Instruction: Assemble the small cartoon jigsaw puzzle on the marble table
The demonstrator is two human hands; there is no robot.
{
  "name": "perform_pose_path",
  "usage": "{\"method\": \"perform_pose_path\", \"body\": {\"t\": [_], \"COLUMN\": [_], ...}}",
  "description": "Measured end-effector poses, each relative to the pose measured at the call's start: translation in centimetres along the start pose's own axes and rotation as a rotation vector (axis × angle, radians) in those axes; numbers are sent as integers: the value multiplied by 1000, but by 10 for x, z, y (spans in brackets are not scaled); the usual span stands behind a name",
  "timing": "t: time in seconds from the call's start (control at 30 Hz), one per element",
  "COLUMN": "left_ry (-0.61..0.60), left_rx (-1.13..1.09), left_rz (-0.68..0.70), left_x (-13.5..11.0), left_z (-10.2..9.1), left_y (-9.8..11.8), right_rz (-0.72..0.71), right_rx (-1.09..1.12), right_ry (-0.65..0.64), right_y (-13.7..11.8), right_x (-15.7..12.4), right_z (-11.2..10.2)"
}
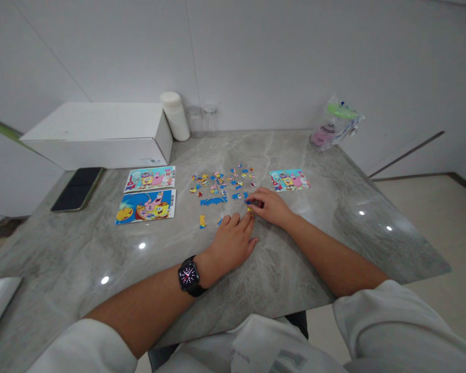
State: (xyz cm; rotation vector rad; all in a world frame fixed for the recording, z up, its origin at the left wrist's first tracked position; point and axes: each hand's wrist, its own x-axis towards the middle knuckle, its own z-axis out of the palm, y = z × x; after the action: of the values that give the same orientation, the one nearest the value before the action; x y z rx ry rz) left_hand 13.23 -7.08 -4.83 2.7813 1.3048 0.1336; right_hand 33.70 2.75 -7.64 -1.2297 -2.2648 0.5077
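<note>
Several small colourful jigsaw pieces [222, 182] lie scattered on the grey marble table [287, 259]. My left hand [233, 239], with a black watch on the wrist, rests palm down on the table, fingers together and touching a small yellow piece [250, 211]. My right hand [270, 204] is closed in a pinch over pieces at the near edge of the scatter. A joined strip of blue pieces [213, 200] lies just left of my hands. A lone yellow and blue piece [202, 221] sits nearer me.
Two cartoon picture cards [147, 194] lie to the left, a smaller one [290, 180] to the right. A white box [97, 134], a white bottle [175, 116] and two glass jars [202, 120] stand at the back. A phone [77, 188] lies far left; a bagged item [336, 124] at back right.
</note>
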Motion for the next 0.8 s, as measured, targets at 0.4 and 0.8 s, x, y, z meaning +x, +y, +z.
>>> {"method": "perform_pose_path", "body": {"t": [0.4, 0.8], "left_ry": [9, -17], "left_rx": [17, 6], "left_rz": [3, -1], "left_x": [-1, -1], "left_z": [0, -5], "left_y": [0, 2], "right_rz": [2, 4], "right_rx": [39, 71], "right_ry": [-18, -19], "right_y": [3, 7], "right_x": [0, 2], "right_z": [1, 2]}}
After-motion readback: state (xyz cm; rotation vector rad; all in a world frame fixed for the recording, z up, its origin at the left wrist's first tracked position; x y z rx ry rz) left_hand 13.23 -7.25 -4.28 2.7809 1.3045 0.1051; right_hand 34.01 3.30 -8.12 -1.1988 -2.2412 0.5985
